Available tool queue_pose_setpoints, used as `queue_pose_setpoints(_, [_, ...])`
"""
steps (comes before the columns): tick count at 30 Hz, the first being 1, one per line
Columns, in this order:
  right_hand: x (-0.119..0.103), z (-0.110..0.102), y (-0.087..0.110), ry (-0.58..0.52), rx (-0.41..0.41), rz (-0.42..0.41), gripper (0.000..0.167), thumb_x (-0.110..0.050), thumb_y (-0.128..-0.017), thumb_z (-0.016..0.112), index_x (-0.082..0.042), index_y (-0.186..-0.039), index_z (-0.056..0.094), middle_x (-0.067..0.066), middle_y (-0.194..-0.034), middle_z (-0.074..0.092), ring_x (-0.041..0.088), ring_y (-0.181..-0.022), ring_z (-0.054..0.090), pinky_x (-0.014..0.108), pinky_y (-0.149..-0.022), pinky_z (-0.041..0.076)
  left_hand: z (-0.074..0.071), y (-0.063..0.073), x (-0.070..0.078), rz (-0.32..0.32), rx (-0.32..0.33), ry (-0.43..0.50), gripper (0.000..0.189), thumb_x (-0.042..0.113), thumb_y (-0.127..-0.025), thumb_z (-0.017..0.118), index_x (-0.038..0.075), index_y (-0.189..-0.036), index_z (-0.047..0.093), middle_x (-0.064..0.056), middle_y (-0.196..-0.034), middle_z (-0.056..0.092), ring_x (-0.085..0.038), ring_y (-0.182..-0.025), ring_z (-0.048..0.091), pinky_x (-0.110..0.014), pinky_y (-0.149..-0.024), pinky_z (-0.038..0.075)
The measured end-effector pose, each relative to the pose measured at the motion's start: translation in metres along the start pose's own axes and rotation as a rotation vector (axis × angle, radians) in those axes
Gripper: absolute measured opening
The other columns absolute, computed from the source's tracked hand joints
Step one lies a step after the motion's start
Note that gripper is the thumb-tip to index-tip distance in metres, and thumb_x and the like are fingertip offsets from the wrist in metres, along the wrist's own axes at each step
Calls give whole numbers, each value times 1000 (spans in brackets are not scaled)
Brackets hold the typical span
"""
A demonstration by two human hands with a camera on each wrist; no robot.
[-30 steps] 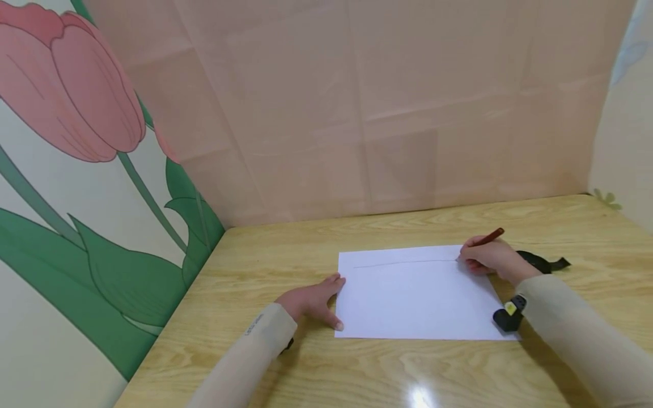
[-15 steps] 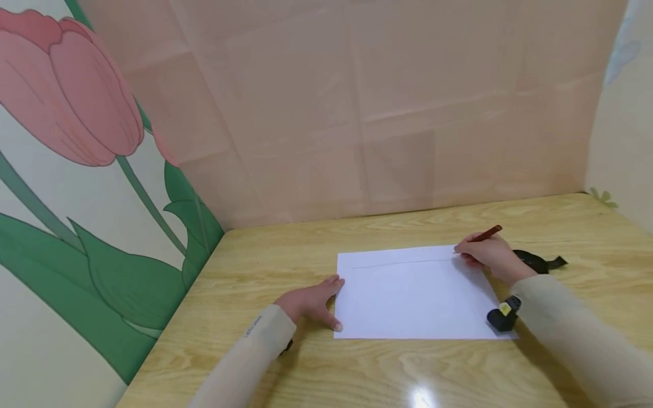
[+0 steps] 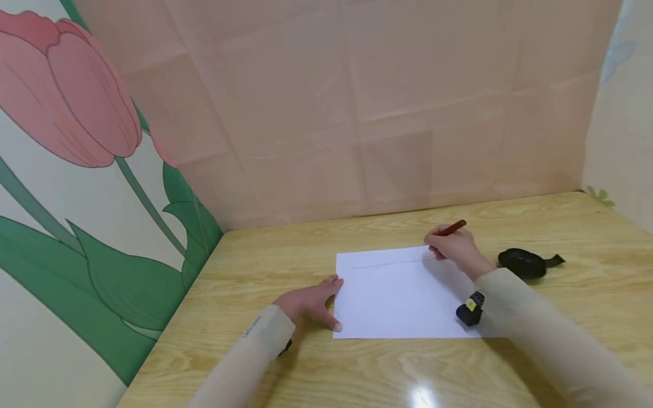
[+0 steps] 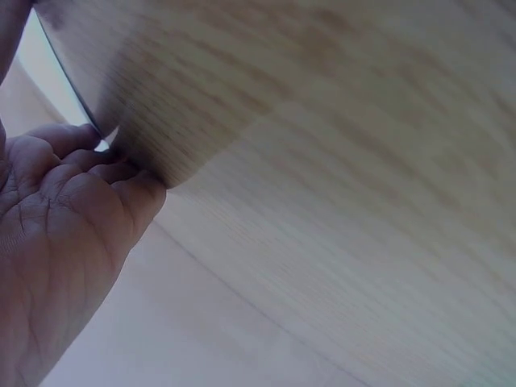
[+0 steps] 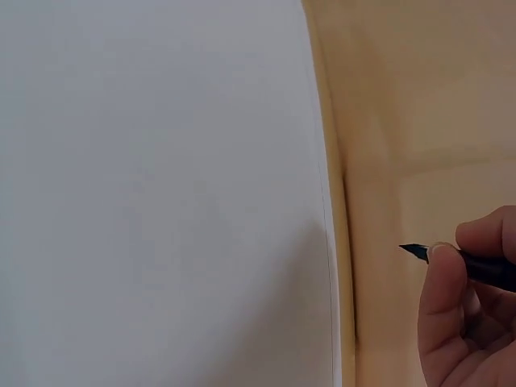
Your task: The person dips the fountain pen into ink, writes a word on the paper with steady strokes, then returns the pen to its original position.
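Note:
A white sheet of paper [image 3: 393, 306] lies on the wooden table, with one thin dark line [image 3: 382, 264] running across its upper part. My left hand [image 3: 310, 302] rests at the sheet's left edge, thumb and fingers spread, fingertips touching the paper. In the left wrist view this hand [image 4: 68, 210] shows from the palm side. Over the sheet's far edge, my right hand [image 3: 456, 249] pinches a slim dark red pen [image 3: 454, 228]. The right wrist view shows the pen's dark pointed tip [image 5: 414, 251] beyond the thumb and finger; it appears raised off the paper.
A black rounded object with a short tail [image 3: 522, 264] lies on the table [image 3: 357, 374] to the right of the paper. Behind the table hangs a creased pinkish covering [image 3: 306, 113]. A wall with a painted tulip [image 3: 76, 96] stands at the left.
My right hand has moved left along the sheet's top edge with the pen, lifting the tip from the line's right end. The black object shows more fully. My left hand stays put.

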State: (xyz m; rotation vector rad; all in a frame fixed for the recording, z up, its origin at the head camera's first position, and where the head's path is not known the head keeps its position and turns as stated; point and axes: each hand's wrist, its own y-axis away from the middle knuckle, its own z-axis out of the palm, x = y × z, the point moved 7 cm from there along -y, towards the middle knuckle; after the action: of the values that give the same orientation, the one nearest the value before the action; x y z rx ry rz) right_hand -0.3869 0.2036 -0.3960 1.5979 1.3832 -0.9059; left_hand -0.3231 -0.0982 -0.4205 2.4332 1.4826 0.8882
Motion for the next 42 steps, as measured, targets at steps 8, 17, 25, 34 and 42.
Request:
queue_pose_setpoints(8, [-13,23,-4,42,27,-55,24,-19,-85,60,1,-98,57,2,-67,59,11,-58,57,27,-58,53,-1,0,0,6,-7,-3,102,34,-73,78,11,-150,14,-4,-157,5,-16,-143,5,-37,-114,13])
queue_pose_setpoints(17, [-24,43,-6,277,-29,-81,20,-23,-86,60,-3,-85,61,4,-61,58,16,-56,54,28,-56,45,-1,1,-1,25,3,2,102,32,-73,78,9,-149,14,-6,-157,5,-18,-143,4,-37,-114,13])
queue_pose_setpoints(25, [-25,49,-8,390,-52,-52,24,-26,-88,62,-3,-79,61,6,-61,58,18,-57,52,29,-55,37,0,2,0,33,-1,-4,102,33,-73,78,8,-149,15,-6,-156,6,-18,-143,5,-37,-114,14])
queue_pose_setpoints(34, [-27,54,-9,516,-76,-125,32,-27,-87,62,-8,-62,57,3,-52,53,16,-50,47,27,-53,34,0,1,0,24,4,-12,101,33,-73,78,10,-149,15,-5,-157,6,-17,-143,5,-37,-114,14])
queue_pose_setpoints(42, [-33,60,-5,540,-111,-233,20,-19,-85,66,-5,-74,56,4,-60,55,15,-54,51,27,-54,40,0,1,0,16,6,-26,102,36,-73,77,11,-150,15,-4,-157,5,-17,-143,5,-38,-114,14])
